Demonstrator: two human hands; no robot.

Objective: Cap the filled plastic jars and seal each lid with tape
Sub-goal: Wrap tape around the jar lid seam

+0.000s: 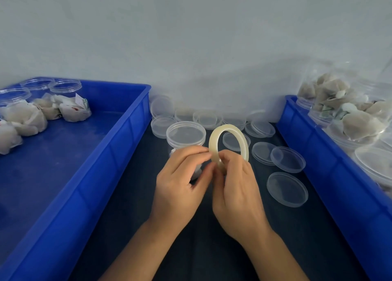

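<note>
both hands met over the dark table (212,249). the right hand (237,187) gripped the tape roll (228,145) upright at its lower edge; the left hand (182,181) pinched at the roll's rim with curled fingers, just before the capped jar (185,135).

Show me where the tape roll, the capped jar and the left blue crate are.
tape roll (244,139), head view, right side of the ring.
capped jar (185,132), head view, middle of its lid.
left blue crate (118,145), head view, its right wall.
</note>
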